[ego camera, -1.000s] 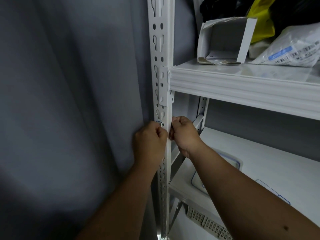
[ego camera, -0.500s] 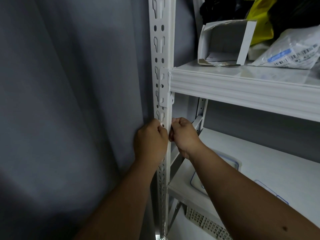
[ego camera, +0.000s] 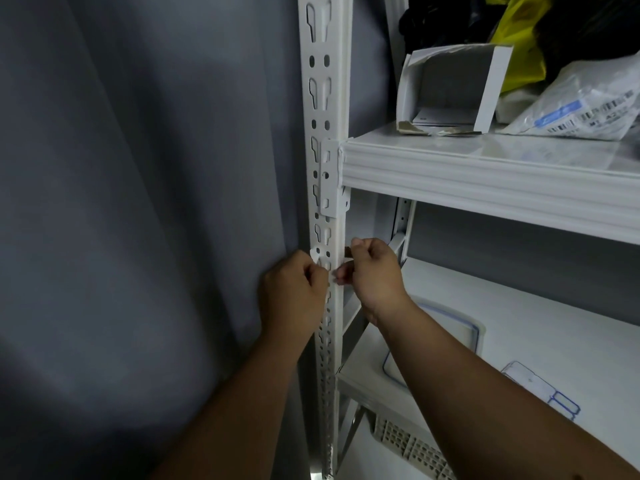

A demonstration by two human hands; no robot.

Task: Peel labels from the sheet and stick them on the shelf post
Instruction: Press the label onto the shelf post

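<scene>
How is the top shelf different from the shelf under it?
The top shelf is higher than both hands, and the lower shelf sits behind the right hand. The top shelf carries an open white box and bags; the lower shelf carries flat lidded containers. Both are white and join the shelf post.

Upper shelf (ego camera: 485, 174): open white carton (ego camera: 450, 88) on its side, clear barcoded bag (ego camera: 581, 109) at right, yellow bag (ego camera: 519, 39) behind. Lower shelf (ego camera: 519, 317): blue-rimmed lid (ego camera: 446, 334), w/ clear clip-lid (ego camera: 540, 386) near it. Grey curtain (ego camera: 138, 202) at left. Perforated basket (ego camera: 412, 448) below.
</scene>
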